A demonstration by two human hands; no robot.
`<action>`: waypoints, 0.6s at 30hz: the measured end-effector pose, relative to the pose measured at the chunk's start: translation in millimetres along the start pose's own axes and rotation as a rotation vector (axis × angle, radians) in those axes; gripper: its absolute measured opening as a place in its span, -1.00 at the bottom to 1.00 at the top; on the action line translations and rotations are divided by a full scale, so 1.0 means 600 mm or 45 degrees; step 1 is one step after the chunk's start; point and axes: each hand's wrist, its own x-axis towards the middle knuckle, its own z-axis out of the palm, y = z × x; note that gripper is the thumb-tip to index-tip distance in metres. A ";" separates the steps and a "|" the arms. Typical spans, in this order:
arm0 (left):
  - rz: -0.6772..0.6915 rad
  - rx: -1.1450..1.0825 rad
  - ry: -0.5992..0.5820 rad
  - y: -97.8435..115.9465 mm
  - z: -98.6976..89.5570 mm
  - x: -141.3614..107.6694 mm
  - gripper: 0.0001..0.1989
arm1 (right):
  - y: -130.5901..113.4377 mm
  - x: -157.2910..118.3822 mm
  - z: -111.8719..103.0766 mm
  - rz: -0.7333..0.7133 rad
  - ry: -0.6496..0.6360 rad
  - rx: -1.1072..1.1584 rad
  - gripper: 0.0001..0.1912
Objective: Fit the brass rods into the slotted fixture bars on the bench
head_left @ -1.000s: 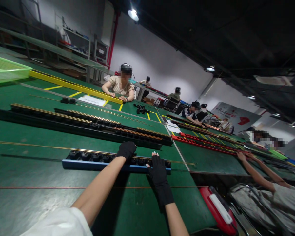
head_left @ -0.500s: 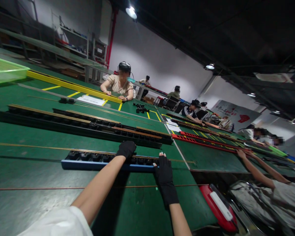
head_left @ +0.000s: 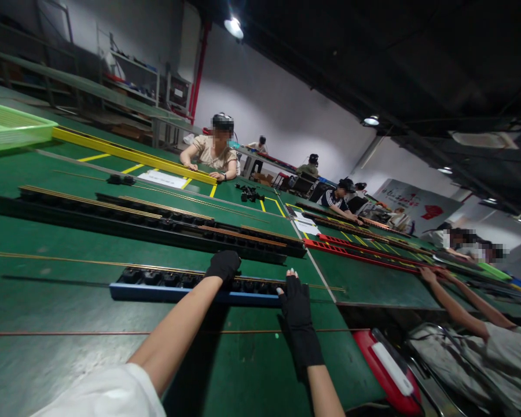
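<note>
A blue channel (head_left: 165, 293) lies on the green table, with a row of black blocks (head_left: 151, 278) inside it and thin brass rods (head_left: 82, 262) running along its far side and past both ends. My left hand (head_left: 224, 266), in a black fingerless glove, rests over the middle of the channel; its fingers are bent down and hidden. At the channel's right end lies my right hand (head_left: 296, 301), also gloved, fingertips over the rods and thumb apart at the near wall. Nothing shows in its grasp.
Black channels with rods (head_left: 191, 236) lie beyond. A thin reddish rod (head_left: 91, 333) crosses nearer me. A green basket (head_left: 17, 130) and yellow channel (head_left: 139, 155) are far left, where a person (head_left: 212, 152) sits. Another person's hands touch red channels (head_left: 364, 255) at right.
My right hand has shifted slightly right along the channel's end, uncovering a little more of it. My left hand stays at the middle. The view has moved slightly.
</note>
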 end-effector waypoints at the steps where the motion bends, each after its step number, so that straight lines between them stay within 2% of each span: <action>1: 0.002 0.004 -0.006 0.000 -0.001 -0.001 -0.64 | 0.007 0.009 -0.003 0.030 0.032 -0.009 -0.40; 3: 0.008 0.010 -0.014 0.000 -0.003 -0.002 -0.64 | 0.020 0.022 -0.003 0.068 0.076 -0.033 -0.38; 5: 0.013 0.011 -0.017 0.000 -0.004 -0.004 -0.64 | 0.029 0.024 0.003 0.064 0.054 -0.061 -0.38; 11: 0.016 0.016 -0.015 -0.001 -0.003 -0.005 -0.63 | 0.029 -0.005 0.028 0.102 -0.050 -0.130 -0.39; 18: -0.004 0.032 -0.014 -0.003 0.000 0.003 -0.66 | 0.031 -0.009 0.018 0.116 -0.126 -0.109 -0.40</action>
